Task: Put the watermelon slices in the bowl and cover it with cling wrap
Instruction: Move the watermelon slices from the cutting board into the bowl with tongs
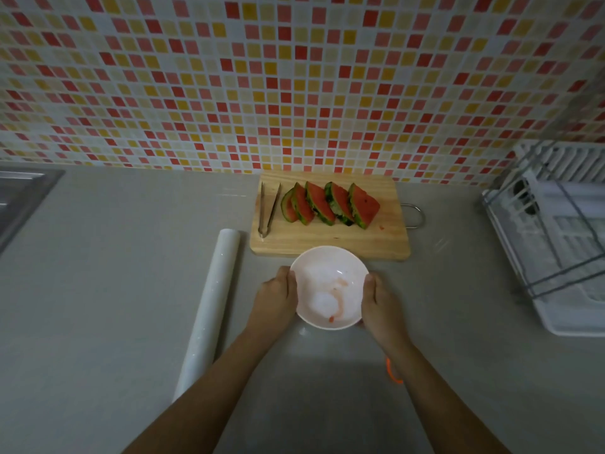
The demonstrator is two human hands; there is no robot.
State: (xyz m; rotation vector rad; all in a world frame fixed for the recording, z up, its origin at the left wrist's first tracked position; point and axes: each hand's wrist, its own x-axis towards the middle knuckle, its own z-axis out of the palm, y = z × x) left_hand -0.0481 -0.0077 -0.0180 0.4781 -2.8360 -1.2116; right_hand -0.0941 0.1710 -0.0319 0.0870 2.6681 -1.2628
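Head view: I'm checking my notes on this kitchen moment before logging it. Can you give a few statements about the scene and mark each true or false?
1. Both hands hold the bowl. True: left hand and right hand grip its sides.
2. The watermelon slices are in the bowl. False: they stand on the cutting board.
3. The tongs lie on the board, left of the slices. True.
4. The cling wrap roll lies right of the bowl. False: left of it.
5. The bowl is covered with wrap. False: it is uncovered.

Bowl [329,286] glossy white plastic/ceramic, can't tell; board [330,239] pale matt wood; tongs [269,208] shiny metal; countertop [114,257] smooth grey.
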